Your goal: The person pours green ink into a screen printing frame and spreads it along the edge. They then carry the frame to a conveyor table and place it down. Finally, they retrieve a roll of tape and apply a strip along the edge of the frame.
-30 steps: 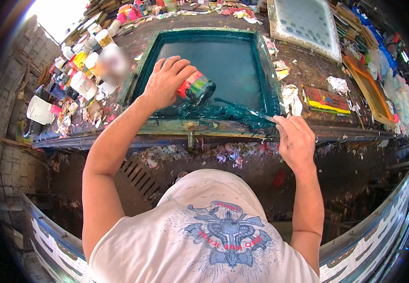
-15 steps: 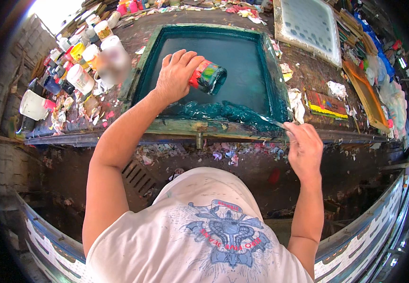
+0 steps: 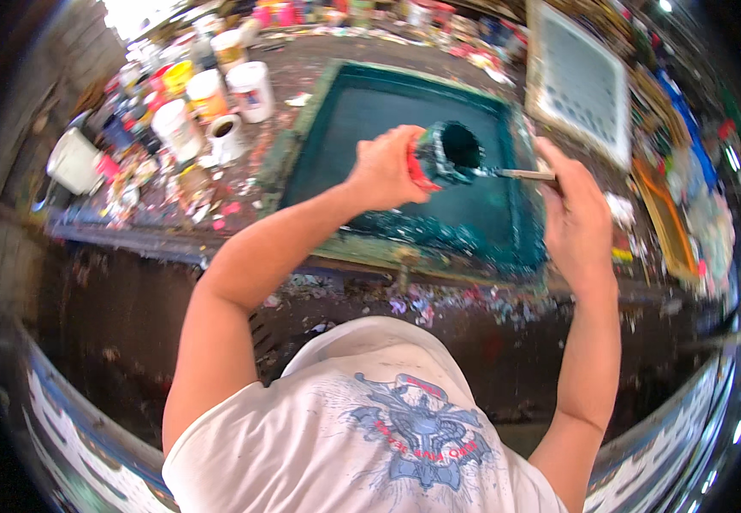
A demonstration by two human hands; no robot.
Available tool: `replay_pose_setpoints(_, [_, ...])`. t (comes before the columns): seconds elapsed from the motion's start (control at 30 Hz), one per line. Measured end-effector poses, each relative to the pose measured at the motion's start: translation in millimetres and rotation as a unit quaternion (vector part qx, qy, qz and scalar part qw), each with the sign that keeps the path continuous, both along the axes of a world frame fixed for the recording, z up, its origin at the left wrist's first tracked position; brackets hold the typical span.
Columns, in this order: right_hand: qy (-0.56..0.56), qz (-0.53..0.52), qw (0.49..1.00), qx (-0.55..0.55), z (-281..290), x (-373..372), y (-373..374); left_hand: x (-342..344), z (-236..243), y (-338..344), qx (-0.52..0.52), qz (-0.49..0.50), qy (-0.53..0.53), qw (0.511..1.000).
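My left hand [image 3: 380, 171] grips a red-and-green container [image 3: 432, 154], tilted with its teal-smeared opening toward me and the right. My right hand [image 3: 580, 209] holds a flat spatula [image 3: 524, 174], whose teal-coated end is at the container's rim. Both are held above a wooden screen frame [image 3: 345, 248] with a dark teal coated surface. A thick band of wet teal ink [image 3: 439, 236] lies along the frame's near inner side.
At the left stand several paint tubs [image 3: 178, 128] and a white bucket [image 3: 73, 161] amid paper scraps. A pale screen [image 3: 580, 90] leans at the back right, near an orange frame [image 3: 670, 231]. The worktable's front edge [image 3: 165, 244] runs below my hands.
My right hand has risen from the ink along the frame's near side, bringing the spatula to the container. My left hand has moved right, turning the container's opening upward.
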State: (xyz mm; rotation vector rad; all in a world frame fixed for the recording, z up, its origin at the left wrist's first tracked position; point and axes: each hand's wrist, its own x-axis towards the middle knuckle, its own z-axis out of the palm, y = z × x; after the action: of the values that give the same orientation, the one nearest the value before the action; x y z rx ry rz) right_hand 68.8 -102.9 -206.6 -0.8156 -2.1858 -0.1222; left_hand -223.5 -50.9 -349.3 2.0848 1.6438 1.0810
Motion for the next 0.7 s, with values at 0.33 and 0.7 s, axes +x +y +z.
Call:
replay_pose_setpoints(0.33, [0.029, -0.07, 0.993, -0.092, -30.0, 19.8, 0.0, -151.4, 26.7, -93.2, 0.04, 0.118, -0.152, 0.98])
replay_pose_setpoints(0.7, [0.041, -0.13, 0.977, -0.163, -60.3, 21.4, -15.3, -450.9, -74.0, -133.2, 0.163, 0.476, -0.205, 0.84])
